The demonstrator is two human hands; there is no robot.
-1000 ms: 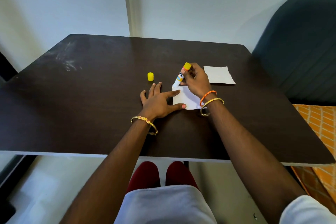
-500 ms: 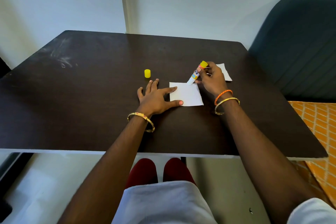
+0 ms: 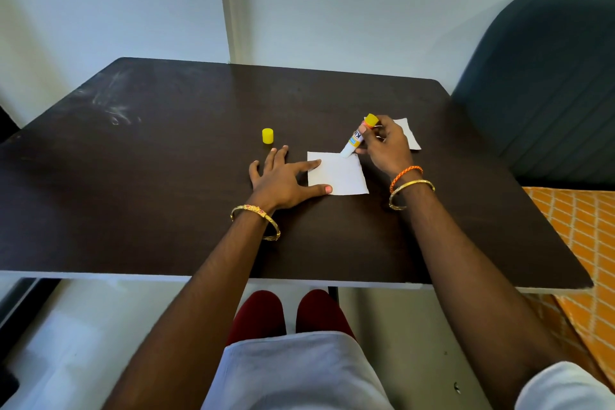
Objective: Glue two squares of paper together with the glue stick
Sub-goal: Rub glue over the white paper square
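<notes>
A white paper square (image 3: 341, 176) lies flat on the dark table (image 3: 166, 196). My left hand (image 3: 283, 176) lies spread on the table, its forefinger and thumb pressing the square's left edge. My right hand (image 3: 386, 143) grips the uncapped glue stick (image 3: 357, 138), tilted with its white tip down on the square's far edge and its yellow end up. A second white paper square (image 3: 410, 136) lies behind my right hand, partly hidden by it. The yellow cap (image 3: 267, 136) stands on the table to the left.
A dark padded chair (image 3: 545, 83) stands off the table's right far corner. The table's near edge (image 3: 299, 278) runs above my knees. An orange patterned floor (image 3: 585, 243) shows at the right.
My right hand has moved the glue stick from the square's left part to its far right edge, uncovering most of the paper. My left hand stays pressed on the left edge.
</notes>
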